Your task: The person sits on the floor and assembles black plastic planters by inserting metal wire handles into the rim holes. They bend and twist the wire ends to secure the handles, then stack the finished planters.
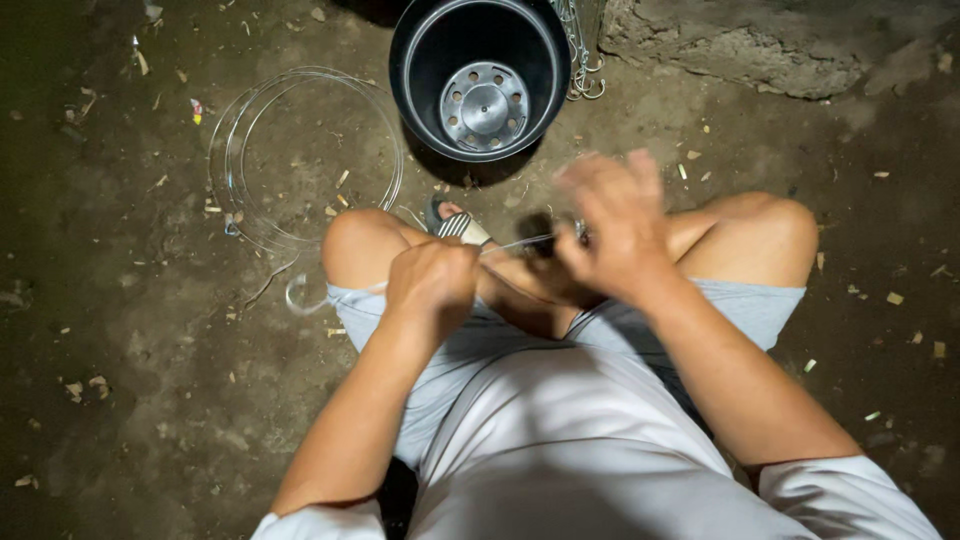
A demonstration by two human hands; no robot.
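I sit cross-legged on a dirt floor. My left hand (432, 282) is closed around a thin metal wire (515, 243) over my left knee; the wire's hooked end (297, 297) sticks out to the left. My right hand (610, 228) is blurred by motion, its fingers around a small dark tool or object at the wire's other end, which I cannot make out. The hands are about a hand's width apart, linked by the wire.
A black plastic pot (480, 78) with a perforated bottom stands just ahead of my knees. A coil of thin wire (300, 150) lies on the ground to its left. Metal hooks (582, 70) hang beside a rough concrete block (740, 45) at top right.
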